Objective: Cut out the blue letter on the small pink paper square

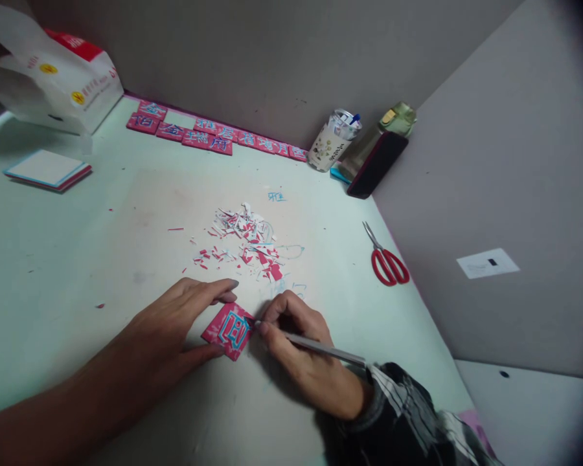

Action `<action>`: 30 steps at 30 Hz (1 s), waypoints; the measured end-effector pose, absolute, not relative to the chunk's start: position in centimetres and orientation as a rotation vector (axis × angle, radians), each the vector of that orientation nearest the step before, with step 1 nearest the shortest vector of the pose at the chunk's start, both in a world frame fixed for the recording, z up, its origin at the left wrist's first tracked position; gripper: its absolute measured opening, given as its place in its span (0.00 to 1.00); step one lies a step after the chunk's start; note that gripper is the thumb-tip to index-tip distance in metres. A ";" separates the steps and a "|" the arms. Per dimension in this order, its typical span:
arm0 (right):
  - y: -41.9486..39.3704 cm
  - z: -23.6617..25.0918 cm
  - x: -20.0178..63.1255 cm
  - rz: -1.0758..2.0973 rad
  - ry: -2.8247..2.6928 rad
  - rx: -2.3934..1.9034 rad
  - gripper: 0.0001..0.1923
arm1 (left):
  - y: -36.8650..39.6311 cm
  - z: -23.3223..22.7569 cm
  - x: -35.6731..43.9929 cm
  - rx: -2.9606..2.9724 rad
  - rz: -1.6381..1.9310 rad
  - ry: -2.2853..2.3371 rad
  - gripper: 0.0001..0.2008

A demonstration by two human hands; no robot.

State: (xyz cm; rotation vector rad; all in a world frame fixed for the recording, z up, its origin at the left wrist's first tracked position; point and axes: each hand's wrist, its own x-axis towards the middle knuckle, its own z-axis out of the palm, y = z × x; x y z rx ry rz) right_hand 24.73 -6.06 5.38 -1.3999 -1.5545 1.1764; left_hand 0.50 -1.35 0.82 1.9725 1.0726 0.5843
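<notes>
Closely, our right hand (pixel 306 349) pinches a silver pen-shaped craft knife (pixel 325 348) just behind its tip, thumb and forefinger clamped on the barrel, the point meeting the right corner of a small red card (pixel 230 331). Our left hand (pixel 179 317) braces that card at lower centre of the frame, fingers along its upper edge and thumb along its lower one, spread only by the card between them.

If we pressed too hard, the blade could skid across the surface and nick our left fingertips, which sit very near its path. A weak brace might let the card swivel, spoiling a stroke.

The card itself lies turned like a diamond, deep pinkish red with pale smudges, bearing a boxy character outlined in bright blue. We cannot tell how deep any cut goes.

Beyond it, red and white scraps (pixel 243 223) litter the middle of the frame. Red-handled scissors (pixel 388 262) rest at right, a row of lettered red cards (pixel 218 144) lines the top, and a white-topped stack of cards (pixel 48 168) sits at upper left.
</notes>
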 end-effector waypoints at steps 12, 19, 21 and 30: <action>-5.8 6.3 24.6 1.133 -1.691 -1.372 0.10 | -1.3 0.8 0.8 2.011 0.570 1.075 0.30; -5.5 6.8 24.7 1.154 -1.761 -1.362 0.11 | -1.1 1.3 1.0 2.012 0.580 1.083 0.28; -5.5 6.8 24.7 1.151 -1.776 -1.357 0.11 | -1.1 1.5 1.2 1.996 0.603 1.088 0.28; -5.6 6.6 24.9 1.148 -1.804 -1.348 0.10 | -1.2 1.5 1.4 1.985 0.630 1.093 0.27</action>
